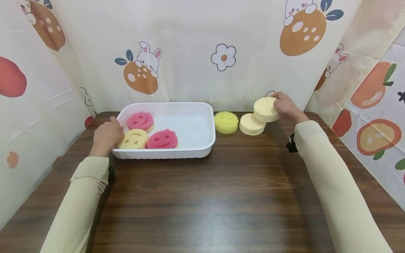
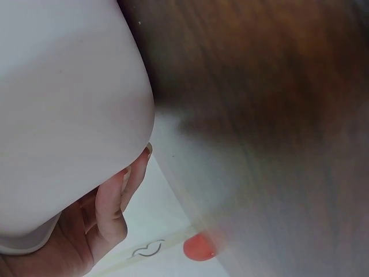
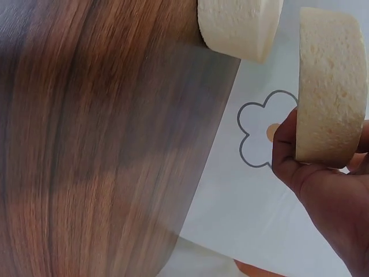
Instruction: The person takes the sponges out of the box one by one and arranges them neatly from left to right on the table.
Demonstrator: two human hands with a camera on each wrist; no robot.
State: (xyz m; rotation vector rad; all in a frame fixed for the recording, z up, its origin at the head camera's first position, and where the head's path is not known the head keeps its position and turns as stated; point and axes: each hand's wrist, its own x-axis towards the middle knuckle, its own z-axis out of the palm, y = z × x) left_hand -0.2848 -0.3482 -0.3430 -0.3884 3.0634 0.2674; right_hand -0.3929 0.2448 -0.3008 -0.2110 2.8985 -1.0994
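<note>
My right hand [image 1: 286, 106] pinches a round cream sponge [image 1: 265, 109] by its edge. In the right wrist view, thumb and fingers lie on either side of that thick sponge [image 3: 331, 86]. Below and left of it, a second cream sponge [image 1: 252, 125] rests on the table, overlapped by the held one in the head view. My left hand [image 1: 108, 135] grips the left end of a white tray [image 1: 190, 153], its fingers [image 2: 109, 202] against the outer wall. Inside the tray are a pink smiley sponge [image 1: 140, 121], a cream smiley sponge [image 1: 134, 139] and another pink smiley sponge [image 1: 162, 140].
A yellow-green smiley sponge [image 1: 226, 124] stands between the tray's right wall and the cream sponge. The dark wooden table [image 1: 202, 200] ends at a printed curtain [image 1: 186, 52] behind the tray, and curtains hang on both sides too.
</note>
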